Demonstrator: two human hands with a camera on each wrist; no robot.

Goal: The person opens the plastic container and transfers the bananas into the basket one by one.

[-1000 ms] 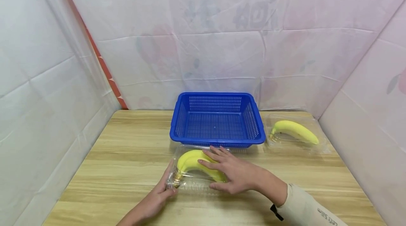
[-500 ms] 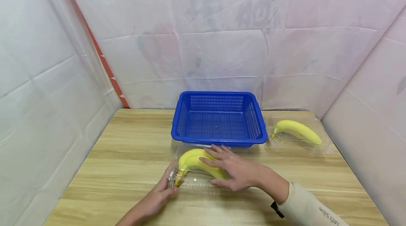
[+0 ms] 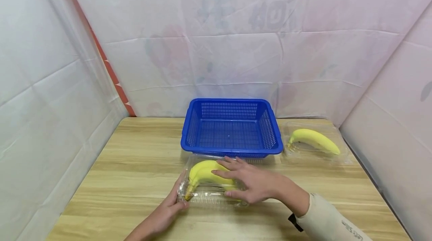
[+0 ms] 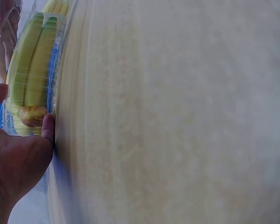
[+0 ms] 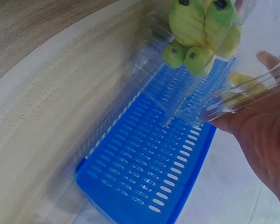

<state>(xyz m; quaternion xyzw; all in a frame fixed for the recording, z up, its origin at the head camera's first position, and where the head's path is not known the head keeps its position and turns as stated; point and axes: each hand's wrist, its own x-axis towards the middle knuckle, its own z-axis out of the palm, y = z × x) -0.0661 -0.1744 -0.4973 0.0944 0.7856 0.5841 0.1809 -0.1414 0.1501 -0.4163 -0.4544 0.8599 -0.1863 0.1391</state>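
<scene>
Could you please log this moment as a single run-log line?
left hand: grips clear clamshell box end | right hand: rests on lid | inside: bananas | behind: blue basket

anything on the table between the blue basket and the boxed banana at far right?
Nothing: in the head view only a narrow strip of bare wooden table separates the blue basket from the clear box with the single banana.
</scene>
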